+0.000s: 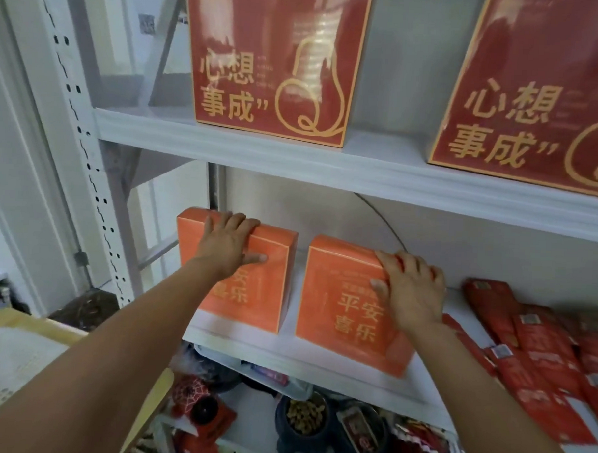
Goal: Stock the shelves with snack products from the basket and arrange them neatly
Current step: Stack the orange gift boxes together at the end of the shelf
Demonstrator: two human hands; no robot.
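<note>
Two orange boxes upright side by side on the middle shelf (319, 359), left orange box (275, 276) under the left hand (226, 245), fingers draped over its top edge, thumb on its front, right orange box (339, 296) gripped likewise by the right hand (411, 289), red packets (542, 356) lying beside it

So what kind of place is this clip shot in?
Probably a small shop or its stockroom: white metal shelving holds repeated red gift boxes above, two matching orange boxes under the person's hands, and stacked red snack packets.
</note>
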